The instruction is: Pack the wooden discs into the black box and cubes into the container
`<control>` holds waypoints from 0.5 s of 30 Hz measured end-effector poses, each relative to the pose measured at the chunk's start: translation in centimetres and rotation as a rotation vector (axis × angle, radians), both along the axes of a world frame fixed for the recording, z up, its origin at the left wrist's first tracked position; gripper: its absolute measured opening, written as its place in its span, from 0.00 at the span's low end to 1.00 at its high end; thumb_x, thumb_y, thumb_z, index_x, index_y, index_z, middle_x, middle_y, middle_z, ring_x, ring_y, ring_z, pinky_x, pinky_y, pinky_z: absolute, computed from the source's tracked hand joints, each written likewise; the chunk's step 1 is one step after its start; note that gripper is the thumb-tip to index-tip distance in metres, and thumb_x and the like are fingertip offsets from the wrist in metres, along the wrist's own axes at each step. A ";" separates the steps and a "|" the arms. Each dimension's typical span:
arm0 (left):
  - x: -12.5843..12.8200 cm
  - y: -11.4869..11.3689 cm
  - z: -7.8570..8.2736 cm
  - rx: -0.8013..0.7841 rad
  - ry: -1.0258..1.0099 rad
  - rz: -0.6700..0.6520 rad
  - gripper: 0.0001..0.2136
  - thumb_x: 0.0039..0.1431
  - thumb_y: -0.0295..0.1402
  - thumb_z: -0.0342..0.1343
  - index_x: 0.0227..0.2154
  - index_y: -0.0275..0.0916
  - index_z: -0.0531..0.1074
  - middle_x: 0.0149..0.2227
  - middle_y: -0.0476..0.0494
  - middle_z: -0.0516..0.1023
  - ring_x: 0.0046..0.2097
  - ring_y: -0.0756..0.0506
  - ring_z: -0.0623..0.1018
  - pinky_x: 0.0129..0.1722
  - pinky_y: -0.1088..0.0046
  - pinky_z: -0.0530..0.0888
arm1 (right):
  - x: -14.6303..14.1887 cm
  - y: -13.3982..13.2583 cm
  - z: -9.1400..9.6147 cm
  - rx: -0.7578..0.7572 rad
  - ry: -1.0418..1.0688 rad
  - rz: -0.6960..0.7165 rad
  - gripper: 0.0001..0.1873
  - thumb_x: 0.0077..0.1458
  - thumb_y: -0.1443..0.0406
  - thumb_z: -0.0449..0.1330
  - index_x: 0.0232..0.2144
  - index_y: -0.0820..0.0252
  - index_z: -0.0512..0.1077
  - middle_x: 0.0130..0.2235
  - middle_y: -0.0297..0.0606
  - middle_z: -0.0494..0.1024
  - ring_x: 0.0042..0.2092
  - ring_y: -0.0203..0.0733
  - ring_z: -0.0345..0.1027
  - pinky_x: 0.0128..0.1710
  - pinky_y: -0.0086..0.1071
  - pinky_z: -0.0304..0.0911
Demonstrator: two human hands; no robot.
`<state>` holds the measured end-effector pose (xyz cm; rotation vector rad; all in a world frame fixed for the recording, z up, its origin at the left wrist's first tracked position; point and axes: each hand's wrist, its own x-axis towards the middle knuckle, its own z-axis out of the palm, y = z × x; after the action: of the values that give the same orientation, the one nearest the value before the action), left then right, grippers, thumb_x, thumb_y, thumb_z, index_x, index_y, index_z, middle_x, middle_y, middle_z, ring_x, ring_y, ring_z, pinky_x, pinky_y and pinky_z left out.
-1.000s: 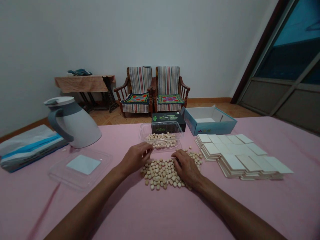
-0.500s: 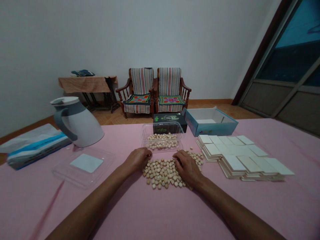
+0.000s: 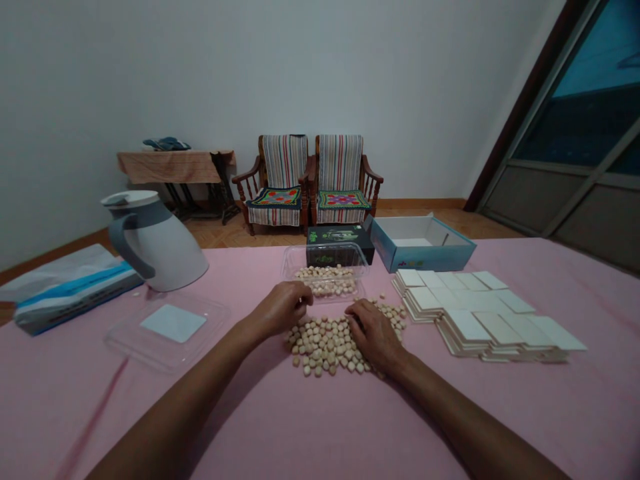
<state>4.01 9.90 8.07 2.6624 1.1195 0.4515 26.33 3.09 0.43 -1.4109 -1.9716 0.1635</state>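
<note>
Small, pale, rounded pieces, like wooden beads or blocks, lie in a pile [image 3: 323,343] on the pink cloth. Over the pile's far left edge my left hand [image 3: 283,305] is raised with its fingers curled together; what is in them, if anything, is hidden. It is close to the front of a clear plastic tray [image 3: 361,267], which holds more of the same pieces [image 3: 327,280]. My right hand [image 3: 375,337] rests on the right part of the pile, fingers loosely bent and thumb apart, touching the pieces and covering some.
On the right are stacked cream square cards [image 3: 470,317] and an open blue box [image 3: 430,257]. A black box [image 3: 345,240] stands behind the tray. At left are a clear lid [image 3: 210,313], a white-and-grey jug [image 3: 173,257] and a blue-and-white packet [image 3: 75,293]. Two chairs [image 3: 285,173] stand beyond.
My left hand has lifted off the left side of the pile and moved right and away from me, toward the tray's front. My right hand has stayed in place.
</note>
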 end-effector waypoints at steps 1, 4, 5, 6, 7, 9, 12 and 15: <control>0.1 0.0 0.4 0.001 -0.011 0.003 0.12 0.46 0.18 0.49 0.29 0.36 0.75 0.30 0.46 0.76 0.30 0.50 0.73 0.33 0.77 0.67 | 0.0 0.1 -0.1 0.003 0.002 0.001 0.08 0.58 0.71 0.51 0.36 0.60 0.70 0.36 0.40 0.71 0.40 0.41 0.64 0.42 0.34 0.60; -0.2 -0.2 0.7 -0.043 0.050 -0.009 0.11 0.48 0.19 0.50 0.31 0.36 0.75 0.31 0.46 0.77 0.31 0.50 0.74 0.33 0.77 0.68 | 0.1 0.2 -0.4 0.011 0.007 0.012 0.07 0.58 0.70 0.52 0.36 0.60 0.69 0.36 0.40 0.71 0.39 0.41 0.64 0.41 0.34 0.60; -0.5 -0.3 0.6 -0.066 0.081 -0.018 0.10 0.49 0.20 0.51 0.31 0.36 0.75 0.31 0.45 0.77 0.31 0.50 0.74 0.33 0.77 0.68 | 0.2 0.3 -0.5 0.014 0.006 0.016 0.07 0.58 0.70 0.52 0.36 0.60 0.69 0.36 0.40 0.71 0.39 0.41 0.64 0.41 0.33 0.60; -0.8 -0.5 0.4 -0.085 0.109 -0.021 0.09 0.50 0.21 0.51 0.32 0.36 0.75 0.32 0.45 0.77 0.32 0.49 0.74 0.32 0.77 0.68 | 0.2 0.3 -0.5 0.019 0.006 0.020 0.07 0.58 0.71 0.52 0.36 0.60 0.69 0.36 0.40 0.71 0.39 0.42 0.64 0.40 0.33 0.60; -1.1 -0.6 0.2 -0.096 0.132 -0.014 0.09 0.51 0.23 0.52 0.33 0.36 0.75 0.33 0.44 0.77 0.32 0.49 0.75 0.32 0.77 0.68 | 0.2 0.3 -0.5 0.022 0.005 0.025 0.07 0.58 0.71 0.52 0.36 0.60 0.69 0.36 0.40 0.71 0.39 0.42 0.65 0.41 0.33 0.60; -1.8 -0.8 -0.4 -0.106 0.168 0.019 0.08 0.53 0.25 0.52 0.34 0.37 0.75 0.34 0.43 0.77 0.32 0.49 0.75 0.32 0.77 0.67 | 0.2 0.3 -0.4 0.028 0.007 0.028 0.08 0.57 0.71 0.52 0.36 0.60 0.70 0.36 0.40 0.71 0.39 0.41 0.65 0.41 0.33 0.60; -2.4 -0.7 -1.3 -0.146 0.200 0.039 0.11 0.52 0.23 0.50 0.35 0.38 0.75 0.34 0.44 0.77 0.32 0.49 0.75 0.32 0.77 0.67 | 0.1 0.2 -0.1 0.030 0.010 0.023 0.08 0.57 0.71 0.52 0.36 0.59 0.70 0.36 0.40 0.71 0.39 0.41 0.65 0.40 0.33 0.60; -2.4 -0.4 -2.0 -0.193 0.189 -0.013 0.12 0.50 0.22 0.50 0.35 0.38 0.76 0.34 0.45 0.77 0.33 0.50 0.74 0.32 0.78 0.67 | 0.0 0.0 0.1 0.029 0.012 0.023 0.07 0.57 0.71 0.52 0.35 0.59 0.70 0.36 0.40 0.71 0.39 0.41 0.64 0.40 0.33 0.60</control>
<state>1.59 9.46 6.03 2.5810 1.1331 0.0840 26.36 3.13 0.51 -1.3661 -1.9733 0.1532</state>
